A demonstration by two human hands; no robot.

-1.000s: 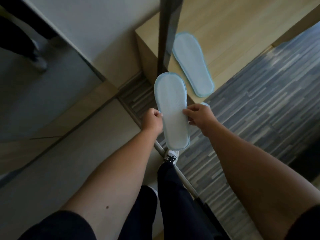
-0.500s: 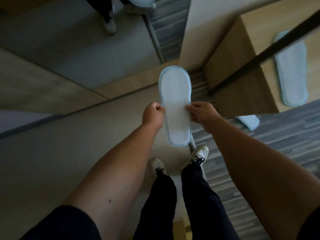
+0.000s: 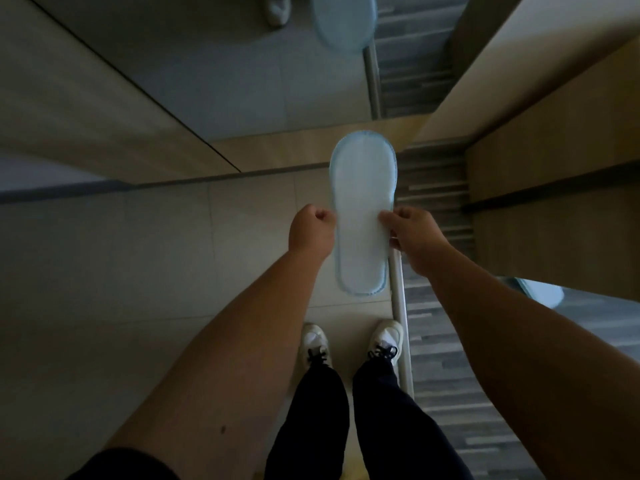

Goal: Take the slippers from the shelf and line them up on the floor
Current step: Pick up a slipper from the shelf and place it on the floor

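Note:
I hold a flat pale-blue slipper sole-up in front of me, above the beige tiled floor. My left hand grips its left edge and my right hand grips its right edge, near the middle of its length. Its toe points away from me. Part of another pale-blue slipper shows on the grey striped floor at the right, below the wooden shelf unit. The shelf top is out of view.
My two feet in white sneakers stand on the tiles beside a metal floor strip. A mirror panel ahead reflects the slipper and a shoe. Grey striped flooring lies to the right.
The view has swung left and down, away from the shelf with the second slipper on it. Both hands keep the same grip on the slipper, now over the tiles.

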